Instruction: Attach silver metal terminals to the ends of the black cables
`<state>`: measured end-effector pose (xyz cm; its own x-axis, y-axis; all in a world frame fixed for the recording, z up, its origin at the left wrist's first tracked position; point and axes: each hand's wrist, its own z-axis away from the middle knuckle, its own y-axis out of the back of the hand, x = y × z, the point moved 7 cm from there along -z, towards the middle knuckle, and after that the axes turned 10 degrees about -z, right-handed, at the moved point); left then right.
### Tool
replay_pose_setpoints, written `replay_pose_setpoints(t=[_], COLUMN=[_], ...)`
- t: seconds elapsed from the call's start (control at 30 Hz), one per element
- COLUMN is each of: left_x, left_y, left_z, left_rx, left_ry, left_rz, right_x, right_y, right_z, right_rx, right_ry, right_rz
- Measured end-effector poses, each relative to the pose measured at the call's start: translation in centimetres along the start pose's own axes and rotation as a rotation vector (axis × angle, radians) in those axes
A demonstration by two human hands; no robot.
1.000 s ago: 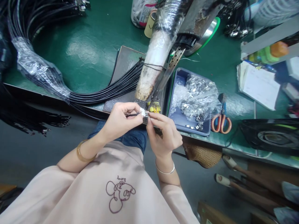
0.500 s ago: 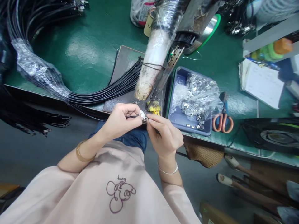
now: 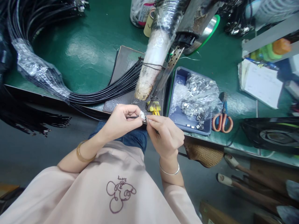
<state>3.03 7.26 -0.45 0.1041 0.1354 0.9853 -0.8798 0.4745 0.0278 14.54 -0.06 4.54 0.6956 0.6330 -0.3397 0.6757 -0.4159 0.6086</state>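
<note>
My left hand point(image 3: 125, 122) pinches the end of a black cable point(image 3: 132, 117) near the table's front edge. White tape or a finger cover point(image 3: 141, 115) shows at its fingertips. My right hand point(image 3: 164, 133) is closed in a pinch close against the left, with a thin, shiny piece point(image 3: 146, 118) at its fingertips, too small to name. Just beyond the hands lies a yellow piece point(image 3: 154, 108) beneath a metal strip. A bundle of black cables point(image 3: 105, 91) rests on a grey plate point(image 3: 125, 59) behind my left hand.
A blue tray point(image 3: 173, 116) holds bagged small metal parts point(image 3: 202, 93). Orange-handled scissors point(image 3: 223, 121) lie beside it. A plastic-wrapped tube point(image 3: 149, 59) and a perforated metal rod point(image 3: 173, 62) hang low above the plate. At right are papers point(image 3: 263, 84) and a black fan-like device point(image 3: 273, 135).
My right hand and wrist have shifted very slightly to the right and down. Both hands keep their pinch, fingertips still together.
</note>
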Motion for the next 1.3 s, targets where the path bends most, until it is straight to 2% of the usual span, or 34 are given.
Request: replay_pose_setpoints(t=[0.13,0.3,0.53,0.67,0.83,1.3], left_x=[0.0,-0.1,-0.1,-0.2,0.2,1.1], left_y=[0.0,0.1,0.3,0.4,0.3,0.8], left_z=[-0.1,0.0,-0.1,-0.2,-0.6,-0.7], left_rx=[0.005,0.029,0.082,0.091,0.096,0.218], left_ry=[-0.013,0.003,-0.003,-0.001,-0.025,-0.108], left_rz=[0.017,0.044,0.029,0.003,0.02,-0.078], right_x=[0.1,0.5,-0.1,0.4,0.5,1.1], right_y=[0.0,1.3,0.1,-0.1,-0.2,-0.3], right_z=[0.1,0.7,1.0,1.1,0.7,-0.2], right_rx=[0.035,0.228,0.134,0.169,0.194,0.218], right_ry=[-0.006,-0.11,-0.084,-0.132,-0.127,-0.193], right_rz=[0.007,0.054,0.033,-0.005,0.025,-0.015])
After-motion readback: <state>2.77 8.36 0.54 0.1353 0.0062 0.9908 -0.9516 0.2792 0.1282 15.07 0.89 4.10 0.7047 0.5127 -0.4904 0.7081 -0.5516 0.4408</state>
